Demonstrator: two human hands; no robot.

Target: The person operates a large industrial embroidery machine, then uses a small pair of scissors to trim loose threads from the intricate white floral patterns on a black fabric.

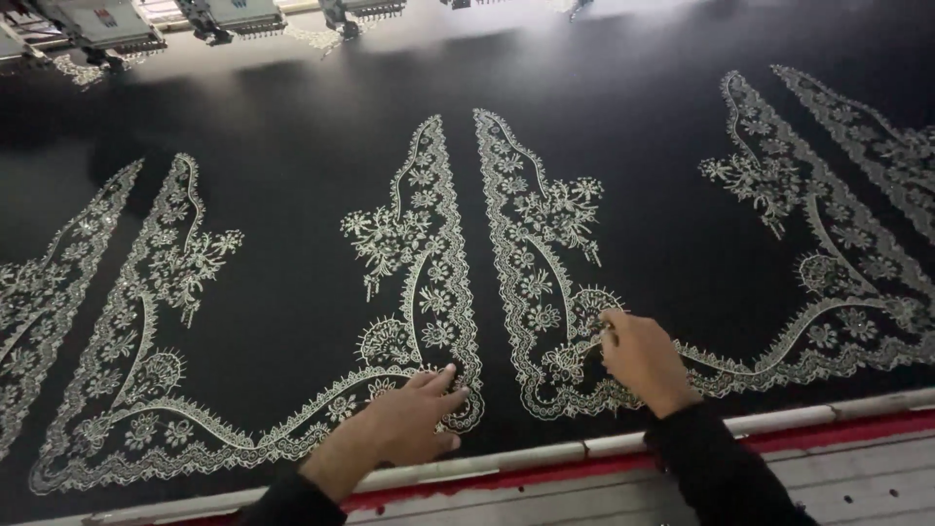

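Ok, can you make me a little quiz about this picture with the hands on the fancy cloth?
1. True or false: the left hand lies flat on the black fabric with pale floral lace-like embroidery.
2. Which hand pinches at a flower motif with its fingertips?
3. What runs along the cloth's near side: (a) white and red frame edge, (b) blue ribbon, (c) green mat?

Key: 1 true; 2 the right hand; 3 a.
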